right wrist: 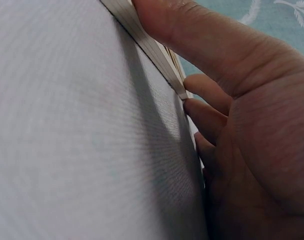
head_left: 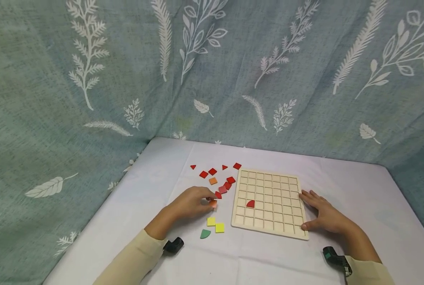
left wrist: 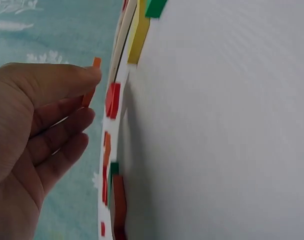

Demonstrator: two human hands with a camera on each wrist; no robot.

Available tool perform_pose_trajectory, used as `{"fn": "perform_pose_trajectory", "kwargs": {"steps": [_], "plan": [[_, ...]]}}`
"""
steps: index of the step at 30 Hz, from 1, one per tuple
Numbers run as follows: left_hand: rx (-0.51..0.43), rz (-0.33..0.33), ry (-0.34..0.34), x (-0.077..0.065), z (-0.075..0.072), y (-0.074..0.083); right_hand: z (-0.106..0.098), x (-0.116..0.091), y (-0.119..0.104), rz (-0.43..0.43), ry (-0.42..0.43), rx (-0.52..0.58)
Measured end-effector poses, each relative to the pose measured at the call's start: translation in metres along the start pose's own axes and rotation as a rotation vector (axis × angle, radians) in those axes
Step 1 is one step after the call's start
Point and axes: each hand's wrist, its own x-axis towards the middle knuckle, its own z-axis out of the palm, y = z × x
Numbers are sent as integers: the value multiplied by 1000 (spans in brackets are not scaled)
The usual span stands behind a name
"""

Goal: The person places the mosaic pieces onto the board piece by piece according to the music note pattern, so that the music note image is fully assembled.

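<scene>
My left hand [head_left: 190,204] pinches a thin orange tile [left wrist: 96,63] between thumb and forefinger, held above the white tabletop in the left wrist view. The other fingers curl loosely below it. To the right lies a pale wooden grid board [head_left: 277,205], with one red quarter-circle tile [head_left: 250,204] in a cell toward its left side. My right hand [head_left: 327,213] rests along the board's right edge, fingers spread, thumb near the lower corner. In the right wrist view, the thumb and fingertips touch the board's side [right wrist: 147,47].
Several red tiles [head_left: 203,174] and an orange square [head_left: 213,181] lie beyond my left hand. Nearer are two yellow squares [head_left: 219,227] and a green quarter-circle tile [head_left: 205,234]. A leaf-patterned curtain [head_left: 233,79] hangs behind the table.
</scene>
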Motion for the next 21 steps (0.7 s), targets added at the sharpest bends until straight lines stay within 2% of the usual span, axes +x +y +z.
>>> {"fn": "perform_pose_trajectory", "kwargs": {"steps": [8, 16, 21], "plan": [[-26, 77, -19, 17, 4, 18, -2, 0, -2, -10, 1, 6], [22, 195, -49, 33, 13, 35, -2, 0, -2, -6, -2, 0], [30, 236, -54, 39, 20, 41, -2, 0, -3, -9, -3, 2]]}}
